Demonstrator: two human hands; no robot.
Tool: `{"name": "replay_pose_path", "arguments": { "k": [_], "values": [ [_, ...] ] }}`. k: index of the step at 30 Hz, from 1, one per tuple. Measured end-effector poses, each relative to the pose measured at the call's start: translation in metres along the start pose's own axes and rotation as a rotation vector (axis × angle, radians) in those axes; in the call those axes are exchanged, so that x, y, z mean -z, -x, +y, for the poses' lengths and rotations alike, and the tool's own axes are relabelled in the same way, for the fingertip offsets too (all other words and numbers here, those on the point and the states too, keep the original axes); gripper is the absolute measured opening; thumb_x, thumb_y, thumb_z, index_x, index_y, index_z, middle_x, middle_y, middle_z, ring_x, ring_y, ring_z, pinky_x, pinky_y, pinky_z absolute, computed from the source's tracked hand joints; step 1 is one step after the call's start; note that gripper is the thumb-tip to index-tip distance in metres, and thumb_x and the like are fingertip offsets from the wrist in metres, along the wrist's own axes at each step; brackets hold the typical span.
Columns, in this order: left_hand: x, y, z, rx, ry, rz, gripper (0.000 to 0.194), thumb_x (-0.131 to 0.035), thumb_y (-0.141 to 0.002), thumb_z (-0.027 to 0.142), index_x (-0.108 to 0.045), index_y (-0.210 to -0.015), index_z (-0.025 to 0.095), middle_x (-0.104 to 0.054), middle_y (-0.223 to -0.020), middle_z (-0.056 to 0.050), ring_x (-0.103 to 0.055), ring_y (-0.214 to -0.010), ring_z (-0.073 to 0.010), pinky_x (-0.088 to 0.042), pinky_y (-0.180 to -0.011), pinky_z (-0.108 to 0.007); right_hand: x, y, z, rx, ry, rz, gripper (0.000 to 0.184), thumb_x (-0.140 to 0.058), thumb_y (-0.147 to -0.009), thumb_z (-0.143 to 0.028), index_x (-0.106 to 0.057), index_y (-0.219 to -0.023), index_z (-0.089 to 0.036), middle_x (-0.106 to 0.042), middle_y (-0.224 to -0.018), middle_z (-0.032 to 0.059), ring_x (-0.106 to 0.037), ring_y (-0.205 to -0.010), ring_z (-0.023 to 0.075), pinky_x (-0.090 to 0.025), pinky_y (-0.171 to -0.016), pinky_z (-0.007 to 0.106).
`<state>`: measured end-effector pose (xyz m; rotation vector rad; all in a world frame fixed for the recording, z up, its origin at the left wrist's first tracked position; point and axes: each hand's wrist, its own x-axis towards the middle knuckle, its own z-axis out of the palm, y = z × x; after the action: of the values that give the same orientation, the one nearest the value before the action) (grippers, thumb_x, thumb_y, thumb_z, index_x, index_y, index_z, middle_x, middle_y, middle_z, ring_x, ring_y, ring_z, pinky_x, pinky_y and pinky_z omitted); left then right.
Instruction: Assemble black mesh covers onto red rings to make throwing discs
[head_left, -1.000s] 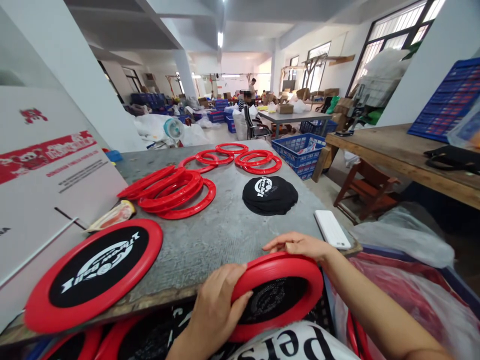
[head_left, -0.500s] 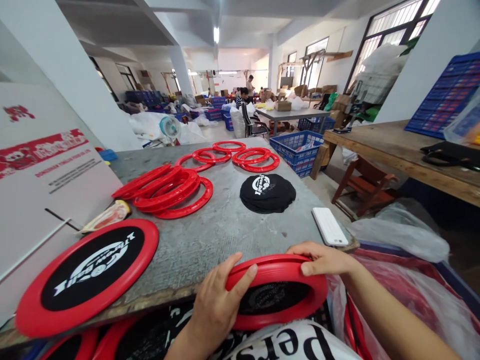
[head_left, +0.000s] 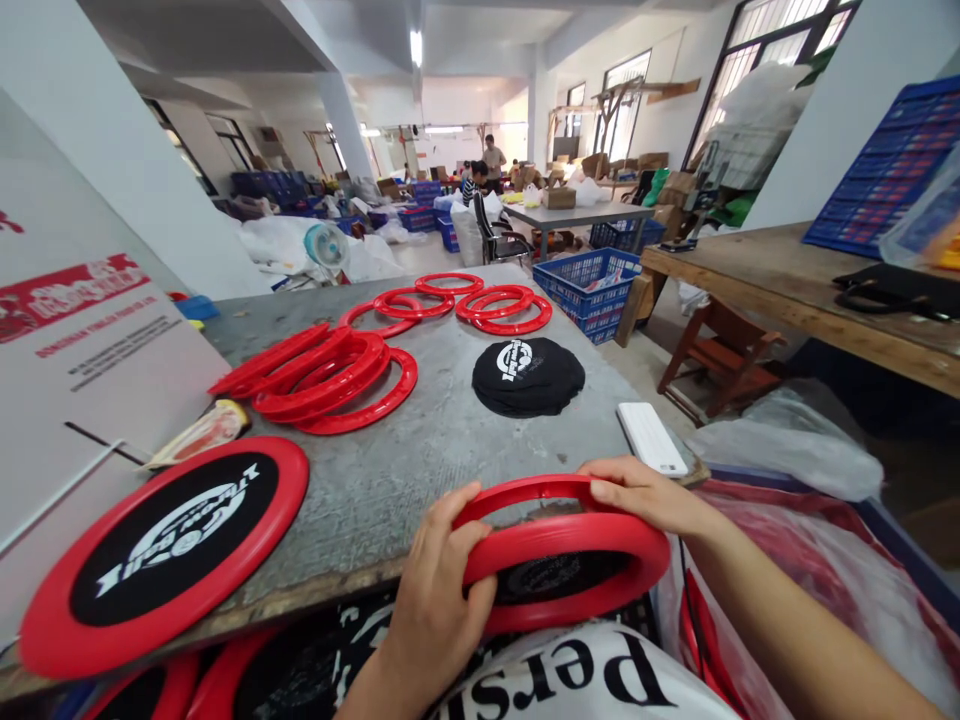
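My left hand [head_left: 442,575] grips the left end of a red-rimmed disc [head_left: 577,540] with a dark mesh centre, its thumb low on the near side. Just beyond the disc, a thin red ring [head_left: 536,487] stands apart from it, with a gap between them along the top. The fingers of my left hand also reach that ring. My right hand [head_left: 645,492] is closed on the ring's right end, thumb over its edge. Both pieces are tilted at the table's front edge, above my lap. A finished-looking disc [head_left: 161,545] with a printed black centre lies to the left.
Several loose red rings [head_left: 337,385] lie on the grey table [head_left: 420,440]. Further right are a pile of black printed fabric circles [head_left: 529,378] and a white phone [head_left: 651,437]. Blue crate [head_left: 589,290] stands beyond; plastic-lined bin [head_left: 810,580] at right. People work far back.
The thin red ring, earlier lying against the disc's rim, now stands apart from it with a gap. My left thumb has moved down to the disc's near side.
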<state>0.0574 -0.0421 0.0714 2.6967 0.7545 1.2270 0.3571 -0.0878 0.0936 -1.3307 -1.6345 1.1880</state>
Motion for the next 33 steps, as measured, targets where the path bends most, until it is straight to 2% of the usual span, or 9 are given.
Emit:
{"name": "replay_pose_path", "arguments": {
  "k": [4, 6, 10, 14, 17, 22, 24, 28, 33],
  "values": [
    [-0.002, 0.01, 0.009, 0.144, 0.046, -0.074, 0.019, -0.052, -0.087, 0.005, -0.052, -0.1, 0.018, -0.055, -0.138, -0.017, -0.056, -0.129, -0.0285, -0.053, -0.103, -0.049, -0.007, 0.003, 0.005, 0.0, -0.023, 0.085, 0.049, -0.063, -0.088, -0.064, -0.067, -0.11, -0.02, -0.067, -0.089, 0.0024, -0.059, -0.077, 0.0161, -0.045, -0.071, 0.027],
    [0.002, 0.012, 0.011, 0.134, 0.062, -0.087, 0.015, -0.054, -0.088, 0.007, -0.051, -0.097, 0.019, -0.055, -0.137, -0.017, -0.056, -0.129, -0.0292, -0.051, -0.103, -0.05, -0.009, 0.008, 0.004, 0.015, -0.069, 0.12, 0.053, -0.065, -0.085, -0.067, -0.065, -0.111, -0.02, -0.066, -0.087, 0.002, -0.059, -0.076, 0.0162, -0.045, -0.069, 0.028],
    [0.009, 0.011, 0.011, 0.14, 0.07, -0.146, 0.014, -0.057, -0.09, 0.01, -0.048, -0.096, 0.019, -0.057, -0.136, -0.017, -0.057, -0.126, -0.0297, -0.05, -0.101, -0.05, -0.01, 0.02, -0.002, 0.05, -0.095, 0.158, 0.056, -0.064, -0.082, -0.072, -0.064, -0.107, -0.022, -0.069, -0.1, 0.0068, -0.065, -0.09, 0.0212, -0.05, -0.078, 0.032],
    [0.012, 0.011, 0.011, 0.108, 0.05, -0.152, 0.013, -0.058, -0.091, 0.013, -0.048, -0.099, 0.018, -0.06, -0.132, -0.018, -0.06, -0.121, -0.0301, -0.05, -0.098, -0.049, -0.013, 0.035, -0.005, 0.073, -0.006, 0.184, 0.056, -0.067, -0.081, -0.071, -0.065, -0.11, -0.023, -0.07, -0.111, 0.0098, -0.067, -0.099, 0.0244, -0.052, -0.086, 0.036],
    [0.013, 0.011, 0.011, 0.064, 0.021, -0.146, 0.017, -0.062, -0.094, 0.024, -0.05, -0.104, 0.016, -0.061, -0.129, -0.02, -0.061, -0.116, -0.0314, -0.052, -0.095, -0.05, -0.019, 0.043, -0.001, 0.121, 0.115, 0.175, 0.053, -0.07, -0.084, -0.062, -0.061, -0.119, -0.024, -0.069, -0.119, 0.0114, -0.068, -0.106, 0.0266, -0.054, -0.091, 0.039],
    [0.028, 0.009, 0.011, -0.081, 0.059, -0.184, 0.027, -0.061, -0.096, 0.034, -0.056, -0.115, 0.016, -0.064, -0.128, -0.018, -0.066, -0.113, -0.0293, -0.059, -0.091, -0.045, -0.028, 0.047, 0.004, 0.419, 0.451, 0.289, 0.055, -0.076, -0.085, -0.048, -0.057, -0.13, -0.022, -0.071, -0.117, 0.0115, -0.07, -0.105, 0.0261, -0.056, -0.092, 0.041],
    [0.037, 0.009, 0.011, -0.133, 0.109, -0.198, 0.028, -0.067, -0.093, 0.035, -0.06, -0.112, 0.016, -0.066, -0.125, -0.016, -0.069, -0.109, -0.0273, -0.062, -0.087, -0.041, -0.031, 0.045, 0.001, 0.535, 0.546, 0.335, 0.056, -0.073, -0.088, -0.048, -0.055, -0.134, -0.021, -0.071, -0.112, 0.0118, -0.07, -0.1, 0.0252, -0.058, -0.087, 0.039],
    [0.047, 0.012, 0.016, -0.203, 0.121, -0.199, 0.029, -0.071, -0.09, 0.038, -0.065, -0.108, 0.016, -0.067, -0.123, -0.016, -0.071, -0.105, -0.0259, -0.065, -0.081, -0.038, -0.04, 0.039, -0.002, 0.655, 0.689, 0.323, 0.066, -0.066, -0.091, -0.052, -0.046, -0.145, -0.018, -0.069, -0.116, 0.0162, -0.069, -0.101, 0.0267, -0.06, -0.083, 0.042],
    [0.049, 0.022, 0.023, -0.207, 0.193, -0.235, 0.026, -0.071, -0.09, 0.034, -0.066, -0.109, 0.016, -0.064, -0.13, -0.016, -0.069, -0.112, -0.0261, -0.066, -0.084, -0.038, -0.055, 0.038, 0.011, 0.814, 0.885, 0.51, 0.049, -0.055, -0.098, -0.035, -0.049, -0.144, -0.019, -0.068, -0.118, 0.017, -0.069, -0.103, 0.0264, -0.06, -0.077, 0.041]
  ]
}}
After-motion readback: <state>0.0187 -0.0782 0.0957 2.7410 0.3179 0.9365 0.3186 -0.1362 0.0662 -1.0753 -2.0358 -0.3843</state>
